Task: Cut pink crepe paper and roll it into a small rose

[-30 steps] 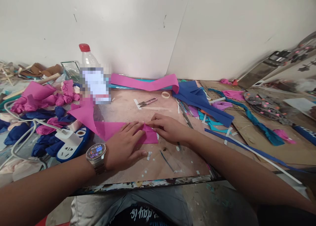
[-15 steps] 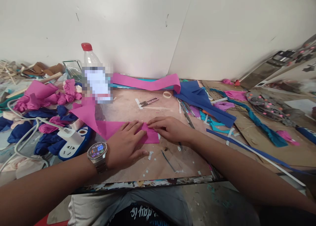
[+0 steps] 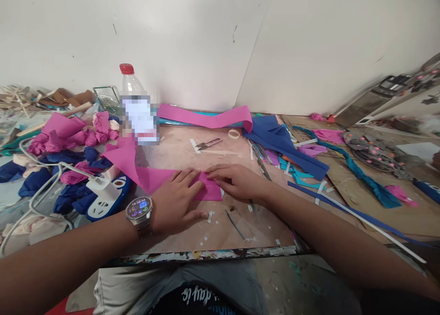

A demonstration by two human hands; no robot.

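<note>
A pink crepe-paper strip (image 3: 156, 179) lies across the tabletop before me, its far left end rising and folding over. My left hand (image 3: 177, 202) rests flat on the strip, fingers stretched out and thumb apart on the table. At the strip's right end, my right hand (image 3: 237, 181) has its fingers pressed together on the paper; part of that edge is hidden under them. Behind the hands lie small thread snips (image 3: 209, 143) and a ring of tape (image 3: 233, 134).
Pink and blue paper roses (image 3: 74, 173) crowd the left, beside a power strip (image 3: 108, 205) with a white cable. A phone (image 3: 139, 120) leans against a bottle (image 3: 130, 81). Another pink strip (image 3: 206, 118) lies at the back. Blue paper (image 3: 271, 136) and a white stick (image 3: 374, 225) are right.
The view has shifted slightly, moving the scene a little to the right and down. Both hands stay in place on the pink strip.
</note>
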